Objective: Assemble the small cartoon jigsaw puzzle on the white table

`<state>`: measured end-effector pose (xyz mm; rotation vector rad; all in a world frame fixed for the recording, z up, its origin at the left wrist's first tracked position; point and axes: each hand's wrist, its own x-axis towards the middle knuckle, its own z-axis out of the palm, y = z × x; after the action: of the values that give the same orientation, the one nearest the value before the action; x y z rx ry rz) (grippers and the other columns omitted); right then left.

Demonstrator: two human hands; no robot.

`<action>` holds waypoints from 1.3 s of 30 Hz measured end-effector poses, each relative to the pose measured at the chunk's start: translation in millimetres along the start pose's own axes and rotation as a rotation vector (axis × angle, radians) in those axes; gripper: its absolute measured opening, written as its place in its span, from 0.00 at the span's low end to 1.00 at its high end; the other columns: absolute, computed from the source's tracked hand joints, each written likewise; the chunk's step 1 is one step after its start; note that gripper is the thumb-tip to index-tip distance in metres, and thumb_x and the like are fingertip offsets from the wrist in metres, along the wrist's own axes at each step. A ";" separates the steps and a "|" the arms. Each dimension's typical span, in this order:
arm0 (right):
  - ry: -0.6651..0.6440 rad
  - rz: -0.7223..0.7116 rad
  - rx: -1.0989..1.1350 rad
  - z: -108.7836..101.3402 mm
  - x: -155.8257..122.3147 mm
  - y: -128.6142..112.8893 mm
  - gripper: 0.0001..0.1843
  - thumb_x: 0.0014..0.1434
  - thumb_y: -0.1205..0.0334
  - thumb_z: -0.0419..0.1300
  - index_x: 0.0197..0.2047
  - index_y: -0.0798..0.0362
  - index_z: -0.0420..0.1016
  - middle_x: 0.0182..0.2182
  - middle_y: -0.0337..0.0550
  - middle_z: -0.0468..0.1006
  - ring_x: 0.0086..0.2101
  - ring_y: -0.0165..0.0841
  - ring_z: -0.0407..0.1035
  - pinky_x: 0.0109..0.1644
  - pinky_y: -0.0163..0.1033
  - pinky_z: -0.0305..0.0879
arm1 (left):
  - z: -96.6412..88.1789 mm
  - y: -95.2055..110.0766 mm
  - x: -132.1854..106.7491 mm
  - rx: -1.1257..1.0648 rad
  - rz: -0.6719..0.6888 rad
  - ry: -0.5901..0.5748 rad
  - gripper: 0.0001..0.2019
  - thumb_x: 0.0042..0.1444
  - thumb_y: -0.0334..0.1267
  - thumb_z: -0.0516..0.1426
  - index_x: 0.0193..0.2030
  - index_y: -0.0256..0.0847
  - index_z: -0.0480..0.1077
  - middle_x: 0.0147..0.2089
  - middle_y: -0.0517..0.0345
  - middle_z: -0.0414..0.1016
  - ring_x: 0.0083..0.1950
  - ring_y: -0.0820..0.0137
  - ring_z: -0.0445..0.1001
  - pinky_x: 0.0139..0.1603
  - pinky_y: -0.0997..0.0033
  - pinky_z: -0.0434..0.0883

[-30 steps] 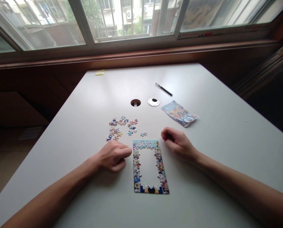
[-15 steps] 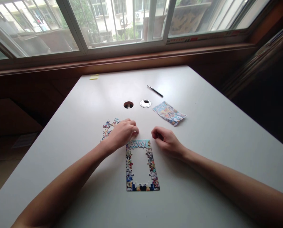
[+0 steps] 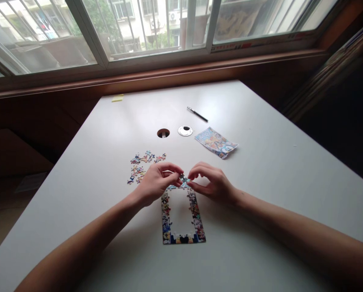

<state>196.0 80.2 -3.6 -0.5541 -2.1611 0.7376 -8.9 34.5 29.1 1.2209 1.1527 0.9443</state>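
Note:
A small puzzle piece [image 3: 184,179], dark and light blue, is held between my two hands just above the top of the puzzle frame. My left hand [image 3: 158,180] pinches its left side between thumb and fingertips. From the right, my right hand [image 3: 212,181] grips the other edge with thumb and forefinger. Below them lies the jigsaw border [image 3: 195,207], a joined rectangle of colourful pieces around a bare white middle; my hands partly cover its top strip. Several loose puzzle pieces [image 3: 136,170] lie scattered beyond my left hand, some partly behind it.
A creased picture sheet [image 3: 216,142] rests past my right hand. Farther off are a black pen [image 3: 197,114], a round metal cover [image 3: 185,130] and a cable hole [image 3: 163,133] in the white table [image 3: 254,251]. A yellow sticky strip [image 3: 117,98] is near the far edge.
My left hand has moved right and my right hand slightly left, so they meet over the border's top. A puzzle piece now shows between their fingertips, and more loose pieces are uncovered.

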 end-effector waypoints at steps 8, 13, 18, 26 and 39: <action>0.034 0.005 -0.002 -1.3 -1.1 -1.6 0.01 0.58 0.67 0.63 0.36 0.53 0.75 0.29 0.42 0.75 0.31 0.32 0.69 0.37 0.39 0.67 | 4.7 -0.5 -3.6 -0.134 -0.057 0.061 0.08 0.54 0.34 0.63 0.37 0.31 0.74 0.32 0.53 0.77 0.34 0.69 0.79 0.41 0.67 0.78; 0.060 0.005 -0.036 1.1 -2.4 -1.3 0.03 0.57 0.66 0.64 0.37 0.53 0.75 0.29 0.42 0.74 0.30 0.31 0.69 0.35 0.38 0.67 | 6.1 -3.2 -4.6 -0.214 -0.099 0.105 0.07 0.52 0.33 0.65 0.36 0.32 0.74 0.33 0.54 0.77 0.33 0.71 0.79 0.40 0.71 0.77; 0.066 0.030 -0.056 0.3 -2.0 -2.7 0.01 0.59 0.68 0.63 0.35 0.54 0.75 0.28 0.42 0.74 0.30 0.31 0.68 0.35 0.38 0.66 | 6.7 -6.2 -3.1 -0.256 -0.124 0.081 0.08 0.51 0.33 0.65 0.36 0.32 0.73 0.32 0.56 0.76 0.33 0.72 0.79 0.39 0.72 0.76; 0.047 0.009 -0.050 -1.5 0.2 -3.1 0.02 0.58 0.69 0.62 0.34 0.54 0.75 0.28 0.42 0.74 0.29 0.31 0.68 0.34 0.38 0.67 | -15.4 0.2 -9.3 0.083 -0.019 0.013 0.09 0.57 0.39 0.62 0.41 0.36 0.72 0.35 0.54 0.76 0.36 0.69 0.79 0.33 0.72 0.75; -0.003 -0.105 -0.032 10.7 -2.3 -16.1 0.08 0.59 0.71 0.62 0.42 0.54 0.73 0.34 0.46 0.76 0.34 0.33 0.71 0.37 0.39 0.70 | -8.0 -5.7 -21.2 0.037 -0.023 -0.114 0.11 0.56 0.34 0.62 0.45 0.37 0.75 0.38 0.52 0.79 0.41 0.66 0.79 0.45 0.66 0.75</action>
<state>186.7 63.5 0.1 -0.4522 -2.1895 0.6483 -21.1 14.8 26.7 1.2720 1.0954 0.8285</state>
